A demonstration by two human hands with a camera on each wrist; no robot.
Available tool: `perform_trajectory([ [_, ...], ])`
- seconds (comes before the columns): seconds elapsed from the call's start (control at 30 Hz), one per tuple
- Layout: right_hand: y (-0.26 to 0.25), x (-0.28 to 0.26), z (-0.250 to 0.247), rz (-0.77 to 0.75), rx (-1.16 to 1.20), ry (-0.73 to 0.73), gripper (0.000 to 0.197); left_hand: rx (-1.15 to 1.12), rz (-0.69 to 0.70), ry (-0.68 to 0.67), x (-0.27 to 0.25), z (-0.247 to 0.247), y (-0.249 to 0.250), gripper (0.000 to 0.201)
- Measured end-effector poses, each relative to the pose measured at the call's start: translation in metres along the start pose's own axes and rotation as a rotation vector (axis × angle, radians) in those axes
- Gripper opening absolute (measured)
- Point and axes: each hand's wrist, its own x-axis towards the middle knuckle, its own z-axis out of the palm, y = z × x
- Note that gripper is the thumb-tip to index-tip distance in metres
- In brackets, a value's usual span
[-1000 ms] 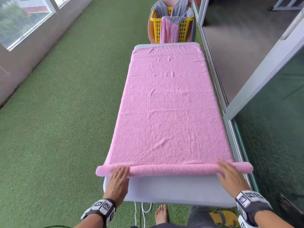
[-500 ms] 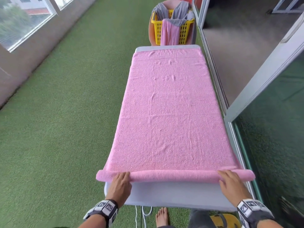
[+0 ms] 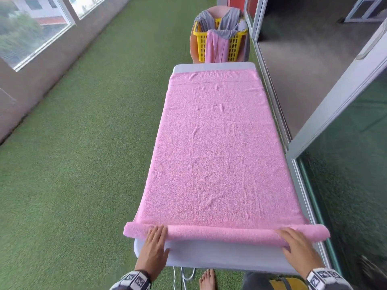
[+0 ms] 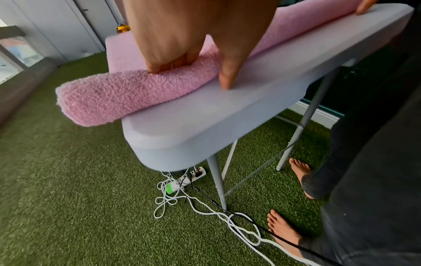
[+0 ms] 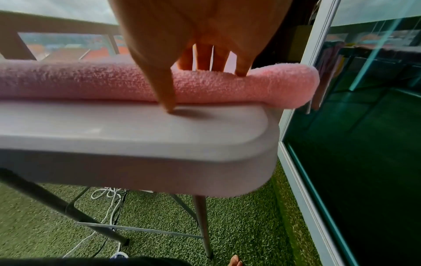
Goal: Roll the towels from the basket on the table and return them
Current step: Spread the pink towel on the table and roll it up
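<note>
Two hands on a started roll

Both the left hand [image 3: 154, 246] and right hand [image 3: 298, 245] lie flat-fingered on the rolled near edge of the pink terry towel [image 3: 215, 147], spread along the grey folding table [image 3: 222, 257]. Beyond stands the yellow plastic basket [image 3: 235, 46].

Person with bare feet [image 4: 299, 171] and dark grey trousers [image 4: 369, 180]; behind the fingers, each wrist wears a black-and-white patterned marker band [image 3: 134, 280].
</note>
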Motion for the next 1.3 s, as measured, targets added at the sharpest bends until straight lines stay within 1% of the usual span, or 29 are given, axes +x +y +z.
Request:
perform_trajectory([
  [0.03,0.002,-0.002,0.002,0.014,0.007,-0.002,0.051,-0.006,0.000,-0.001,0.000,-0.003,0.002,0.085],
  [0.07,0.003,-0.001,0.000,0.030,-0.003,0.004,0.046,-0.002,-0.001,0.009,0.003,-0.008,0.002,0.075],
  [0.13,-0.002,0.008,-0.012,0.025,-0.064,-0.007,0.034,0.001,-0.005,0.015,0.011,-0.016,0.003,0.042],
  [0.2,-0.005,0.020,-0.024,-0.005,-0.092,0.020,0.030,0.057,-0.025,0.091,0.023,-0.023,0.003,0.011],
  [0.23,-0.005,0.026,-0.027,-0.008,-0.067,0.075,0.034,0.092,-0.044,0.123,0.027,-0.023,0.004,0.017],
  [0.27,-0.003,0.030,-0.027,0.004,-0.026,0.122,0.039,0.110,-0.071,0.118,0.028,-0.023,0.006,0.033],
  [0.3,-0.003,0.033,-0.026,0.002,0.018,0.131,0.043,0.119,-0.092,0.102,0.028,-0.020,0.007,0.046],
  [0.33,-0.002,0.033,-0.021,-0.010,0.055,0.098,0.045,0.129,-0.084,0.094,0.025,-0.015,0.007,0.051],
  [0.4,0.001,0.025,-0.009,-0.034,0.063,-0.006,0.053,0.137,-0.040,0.068,0.015,-0.008,0.007,0.053],
  [0.43,0.003,0.020,-0.003,-0.031,0.031,-0.034,0.057,0.120,-0.025,0.040,0.010,-0.004,0.007,0.063],
  [0.47,0.002,0.015,-0.001,-0.026,0.000,-0.036,0.058,0.090,-0.036,0.004,0.007,-0.005,0.008,0.073],
  [0.5,0.001,0.012,-0.001,-0.009,-0.018,-0.031,0.055,0.056,-0.048,-0.021,0.007,-0.007,0.008,0.074],
  [0.53,-0.002,0.012,-0.005,0.021,-0.029,-0.024,0.049,0.046,-0.046,-0.029,0.009,-0.012,0.010,0.067],
  [0.6,-0.008,0.021,-0.017,0.032,-0.077,-0.009,0.040,0.008,-0.030,-0.009,0.017,-0.024,0.014,0.037],
  [0.63,-0.011,0.027,-0.023,0.028,-0.124,-0.003,0.034,-0.002,-0.049,0.017,0.023,-0.028,0.014,0.023],
  [0.67,-0.014,0.033,-0.029,0.028,-0.132,0.013,0.031,0.001,-0.080,0.034,0.029,-0.031,0.014,0.017],
  [0.7,-0.014,0.040,-0.031,0.026,-0.115,0.064,0.034,0.022,-0.110,0.060,0.035,-0.029,0.012,0.027],
  [0.73,-0.014,0.044,-0.033,0.021,-0.087,0.124,0.041,0.046,-0.145,0.051,0.039,-0.026,0.011,0.043],
  [0.77,-0.014,0.046,-0.031,0.011,-0.066,0.151,0.044,0.059,-0.171,0.033,0.040,-0.024,0.011,0.056],
  [0.8,-0.015,0.046,-0.029,0.000,-0.032,0.142,0.043,0.069,-0.169,0.035,0.040,-0.022,0.011,0.063],
  [0.87,-0.015,0.038,-0.021,-0.008,-0.004,0.042,0.048,0.057,-0.122,-0.001,0.034,-0.019,0.014,0.059],
  [0.93,-0.012,0.030,-0.015,-0.005,-0.067,-0.018,0.055,0.039,-0.103,-0.053,0.028,-0.019,0.016,0.061],
  [0.97,-0.012,0.028,-0.015,0.004,-0.089,-0.016,0.053,0.036,-0.098,-0.060,0.025,-0.021,0.017,0.054],
  [1.03,-0.013,0.031,-0.022,0.018,-0.142,-0.008,0.041,0.000,-0.091,-0.067,0.027,-0.030,0.020,0.032],
  [1.1,-0.018,0.040,-0.034,0.025,-0.206,-0.008,0.033,-0.014,-0.109,-0.044,0.034,-0.034,0.020,0.022],
  [1.13,-0.022,0.045,-0.039,0.025,-0.211,0.021,0.033,0.006,-0.111,-0.010,0.039,-0.034,0.020,0.025],
  [1.2,-0.026,0.050,-0.044,0.025,-0.160,0.138,0.035,0.015,-0.142,0.031,0.043,-0.031,0.020,0.044],
  [1.23,-0.025,0.050,-0.043,0.015,-0.120,0.167,0.035,0.005,-0.141,0.039,0.043,-0.028,0.021,0.047],
  [1.3,-0.021,0.043,-0.032,-0.017,-0.087,0.107,0.044,-0.001,-0.093,0.004,0.036,-0.022,0.022,0.048],
])
